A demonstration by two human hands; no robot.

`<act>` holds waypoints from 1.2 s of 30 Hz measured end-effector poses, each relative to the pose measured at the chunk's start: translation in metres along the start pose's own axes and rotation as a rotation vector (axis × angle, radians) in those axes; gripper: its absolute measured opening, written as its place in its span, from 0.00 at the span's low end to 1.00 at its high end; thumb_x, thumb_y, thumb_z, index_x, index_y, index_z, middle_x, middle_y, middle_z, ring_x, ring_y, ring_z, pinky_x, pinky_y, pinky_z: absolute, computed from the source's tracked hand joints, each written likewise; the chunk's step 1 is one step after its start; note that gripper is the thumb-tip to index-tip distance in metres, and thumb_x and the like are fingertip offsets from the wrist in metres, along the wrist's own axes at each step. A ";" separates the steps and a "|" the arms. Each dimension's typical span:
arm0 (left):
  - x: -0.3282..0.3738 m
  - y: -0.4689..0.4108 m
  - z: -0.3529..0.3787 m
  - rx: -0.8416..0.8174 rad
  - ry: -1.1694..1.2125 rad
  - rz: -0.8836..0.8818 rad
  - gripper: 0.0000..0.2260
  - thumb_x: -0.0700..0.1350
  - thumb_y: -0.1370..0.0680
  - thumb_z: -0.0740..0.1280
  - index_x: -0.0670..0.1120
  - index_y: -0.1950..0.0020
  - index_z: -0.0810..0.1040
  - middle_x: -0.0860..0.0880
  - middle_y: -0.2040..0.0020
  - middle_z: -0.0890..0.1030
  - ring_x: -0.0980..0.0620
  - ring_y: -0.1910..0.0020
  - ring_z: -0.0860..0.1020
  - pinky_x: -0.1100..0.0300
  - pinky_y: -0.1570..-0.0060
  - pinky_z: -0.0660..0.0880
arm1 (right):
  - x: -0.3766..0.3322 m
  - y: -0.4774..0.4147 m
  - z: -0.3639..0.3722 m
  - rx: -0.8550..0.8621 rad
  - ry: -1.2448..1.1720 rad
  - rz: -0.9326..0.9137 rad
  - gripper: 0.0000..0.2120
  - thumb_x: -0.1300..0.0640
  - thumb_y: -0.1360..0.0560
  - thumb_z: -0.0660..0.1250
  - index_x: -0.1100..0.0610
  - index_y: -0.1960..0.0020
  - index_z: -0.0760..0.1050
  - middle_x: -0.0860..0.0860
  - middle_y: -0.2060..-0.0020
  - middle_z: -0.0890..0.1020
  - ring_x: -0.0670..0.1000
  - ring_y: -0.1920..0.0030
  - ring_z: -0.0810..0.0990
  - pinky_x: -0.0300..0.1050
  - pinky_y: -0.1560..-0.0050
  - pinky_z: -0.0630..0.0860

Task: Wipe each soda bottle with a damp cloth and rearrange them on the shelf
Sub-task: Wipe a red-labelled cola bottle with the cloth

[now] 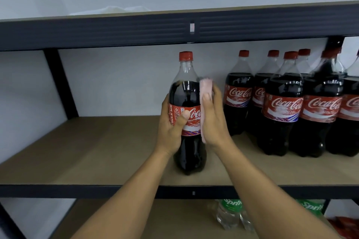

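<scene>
A big cola bottle [187,91] with a red cap stands up straight on the middle shelf [97,151], near the front edge. The left hand [171,128] holds it. Its fingers curl round the left side and its thumb lies across the red label. The right hand [213,122] presses a pink cloth [205,86] flat on the right side of the bottle, with fingers mostly straight. More cola bottles [281,106] stand close together on the right part of the same shelf, farther back. Green Sprite bottles [230,211] sit on the shelf below.
</scene>
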State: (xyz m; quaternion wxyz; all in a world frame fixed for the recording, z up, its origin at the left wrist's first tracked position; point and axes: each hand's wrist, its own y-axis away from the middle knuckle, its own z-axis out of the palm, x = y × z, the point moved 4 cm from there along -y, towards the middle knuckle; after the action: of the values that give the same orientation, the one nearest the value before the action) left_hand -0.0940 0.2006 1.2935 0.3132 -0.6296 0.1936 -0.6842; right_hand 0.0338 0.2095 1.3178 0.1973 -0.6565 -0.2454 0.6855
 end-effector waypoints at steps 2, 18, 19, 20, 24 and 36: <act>0.001 0.002 0.004 0.046 -0.006 0.036 0.43 0.71 0.29 0.72 0.48 0.21 0.67 0.51 0.32 0.80 0.49 0.35 0.81 0.58 0.42 0.80 | -0.025 -0.018 0.000 -0.010 0.127 -0.094 0.30 0.38 0.16 0.56 0.44 0.16 0.57 0.42 0.21 0.67 0.39 0.25 0.68 0.44 0.24 0.66; 0.009 0.011 0.021 0.152 -0.191 0.098 0.36 0.75 0.24 0.58 0.57 0.21 0.64 0.73 0.36 0.75 0.66 0.37 0.78 0.74 0.46 0.73 | -0.004 -0.006 -0.006 0.131 0.101 0.016 0.32 0.26 0.19 0.51 0.40 0.20 0.64 0.45 0.27 0.76 0.46 0.28 0.75 0.58 0.27 0.73; 0.009 0.012 0.022 0.162 -0.197 0.103 0.38 0.75 0.24 0.58 0.54 0.20 0.64 0.74 0.36 0.75 0.67 0.37 0.78 0.75 0.46 0.73 | -0.024 -0.020 -0.005 0.117 0.148 -0.061 0.31 0.30 0.17 0.53 0.42 0.19 0.63 0.46 0.24 0.73 0.45 0.26 0.72 0.56 0.25 0.71; 0.009 0.012 0.022 0.170 -0.206 0.104 0.41 0.75 0.24 0.58 0.52 0.19 0.64 0.75 0.36 0.75 0.68 0.37 0.77 0.75 0.46 0.73 | -0.039 -0.032 -0.004 0.099 0.192 -0.140 0.30 0.34 0.16 0.54 0.44 0.17 0.61 0.47 0.22 0.70 0.45 0.25 0.70 0.53 0.24 0.70; 0.009 0.013 0.023 0.173 -0.242 0.104 0.41 0.75 0.23 0.58 0.51 0.18 0.62 0.74 0.35 0.75 0.68 0.37 0.77 0.75 0.46 0.73 | -0.034 -0.030 -0.003 0.107 0.247 -0.279 0.34 0.33 0.18 0.53 0.46 0.17 0.60 0.45 0.23 0.70 0.37 0.28 0.70 0.39 0.29 0.71; 0.003 0.020 0.032 0.268 -0.391 0.083 0.43 0.79 0.26 0.53 0.56 0.17 0.58 0.63 0.39 0.78 0.69 0.48 0.79 0.74 0.54 0.74 | -0.013 -0.016 -0.010 0.120 0.143 -0.011 0.33 0.27 0.19 0.52 0.40 0.19 0.61 0.47 0.24 0.73 0.48 0.27 0.74 0.57 0.27 0.73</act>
State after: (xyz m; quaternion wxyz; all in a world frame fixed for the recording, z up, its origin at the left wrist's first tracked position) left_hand -0.0585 0.1886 1.2870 0.4534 -0.6943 0.0626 -0.5554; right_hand 0.0436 0.2153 1.3380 0.2570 -0.6895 -0.1927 0.6492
